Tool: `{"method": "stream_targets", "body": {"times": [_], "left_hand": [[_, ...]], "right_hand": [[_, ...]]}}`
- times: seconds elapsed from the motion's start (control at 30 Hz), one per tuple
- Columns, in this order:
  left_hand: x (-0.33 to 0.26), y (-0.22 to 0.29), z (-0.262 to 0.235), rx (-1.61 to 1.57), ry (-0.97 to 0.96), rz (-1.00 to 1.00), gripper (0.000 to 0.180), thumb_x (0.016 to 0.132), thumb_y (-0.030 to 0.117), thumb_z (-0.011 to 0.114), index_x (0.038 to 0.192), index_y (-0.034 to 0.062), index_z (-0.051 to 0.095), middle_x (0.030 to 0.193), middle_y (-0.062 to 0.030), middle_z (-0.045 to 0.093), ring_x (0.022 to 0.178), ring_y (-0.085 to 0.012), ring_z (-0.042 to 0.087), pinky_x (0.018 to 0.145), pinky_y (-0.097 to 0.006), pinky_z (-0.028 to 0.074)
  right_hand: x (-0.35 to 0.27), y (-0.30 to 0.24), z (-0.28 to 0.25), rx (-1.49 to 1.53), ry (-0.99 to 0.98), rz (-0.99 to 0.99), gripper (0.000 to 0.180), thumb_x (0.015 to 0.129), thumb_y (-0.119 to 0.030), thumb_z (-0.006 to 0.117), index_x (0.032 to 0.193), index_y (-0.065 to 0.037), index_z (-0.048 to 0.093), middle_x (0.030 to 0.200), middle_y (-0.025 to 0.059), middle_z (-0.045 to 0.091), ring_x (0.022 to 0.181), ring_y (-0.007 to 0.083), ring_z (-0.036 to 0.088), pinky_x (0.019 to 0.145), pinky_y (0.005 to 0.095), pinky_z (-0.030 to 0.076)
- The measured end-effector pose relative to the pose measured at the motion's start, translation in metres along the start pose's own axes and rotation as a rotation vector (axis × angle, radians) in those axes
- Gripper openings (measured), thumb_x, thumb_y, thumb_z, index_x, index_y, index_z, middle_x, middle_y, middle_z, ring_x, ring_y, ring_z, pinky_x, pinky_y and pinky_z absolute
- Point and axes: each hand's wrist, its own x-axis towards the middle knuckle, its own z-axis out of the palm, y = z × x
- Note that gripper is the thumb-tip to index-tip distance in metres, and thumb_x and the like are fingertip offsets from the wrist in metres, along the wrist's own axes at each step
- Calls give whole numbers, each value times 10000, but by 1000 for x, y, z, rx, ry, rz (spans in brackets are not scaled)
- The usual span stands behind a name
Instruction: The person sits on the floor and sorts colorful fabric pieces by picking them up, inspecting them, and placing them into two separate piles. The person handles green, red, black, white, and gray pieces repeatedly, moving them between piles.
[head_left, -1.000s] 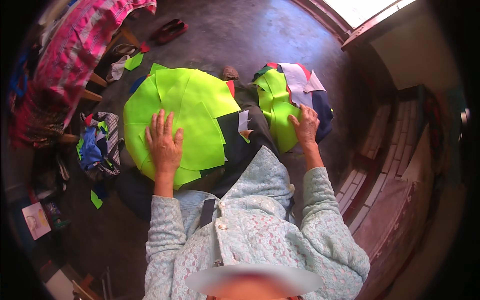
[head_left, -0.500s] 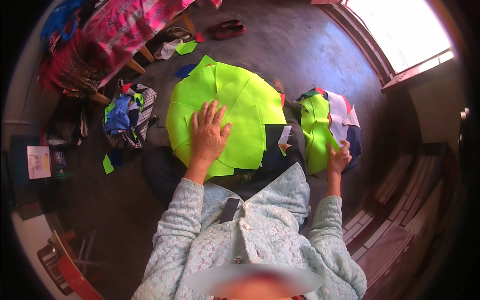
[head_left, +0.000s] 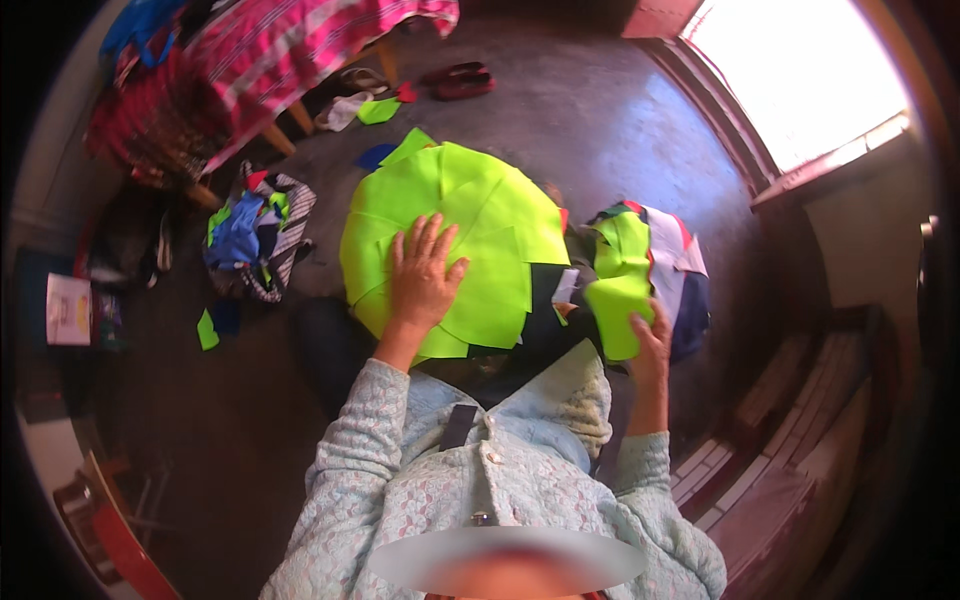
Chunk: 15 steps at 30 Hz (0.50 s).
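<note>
A large round layer of overlapping neon yellow-green fabric pieces point(head_left: 490, 200) lies in front of me, at my lap. My left hand point(head_left: 424, 272) rests flat on it, fingers stretched out. To the right, my right hand point(head_left: 655, 335) pinches the edge of a loose neon yellow-green fabric piece point(head_left: 612, 310), lifted clear in part of the pile behind it. That pile of fabric pieces point(head_left: 675, 255) shows neon green, white, red and dark blue. A dark blue fabric piece point(head_left: 545, 300) and a small white scrap point(head_left: 566, 286) show at the round layer's right edge.
On the floor at left sits a checked cloth bag point(head_left: 292, 220) of mixed scraps, with a loose green scrap point(head_left: 207, 330) nearby. A pink-covered wooden bench point(head_left: 320, 50) and dark red shoes point(head_left: 460, 80) are farther off. A slatted wooden piece point(head_left: 770, 430) stands at right.
My right hand has drawn a green fabric piece off the right pile, toward me and leftward. My left hand stays on the round layer. The view has shifted slightly.
</note>
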Motion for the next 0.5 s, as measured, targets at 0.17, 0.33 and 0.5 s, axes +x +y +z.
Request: {"method": "stream_targets", "body": {"times": [0.17,0.33,0.5], "left_hand": [[-2,-7,-15,-316,91,15,529,947,408,532,1330,43,523,1416,-158,470,1356,-333,378,1120,-473,235],[-18,34,-58,-676,-98,120,587,919,481,580,1271,12,555,1286,-160,569,1288,-286,466,1077,-421,327],[-52,60,-51,-1686,-484,-354,515,877,327,702,1235,-17,562,1248,-82,583,1167,-154,528,1018,-319,397]], "right_hand": [[-23,4,58,163,-353,82,372,860,-14,660,1218,-13,561,1129,18,603,1019,105,574,884,270,466],[-39,-13,102,289,-523,66,208,866,-103,679,1028,-35,567,1126,37,549,1024,127,537,881,279,433],[-38,-6,116,275,-579,-22,261,902,-96,661,1133,-10,576,1243,44,533,1123,126,506,960,280,403]]}}
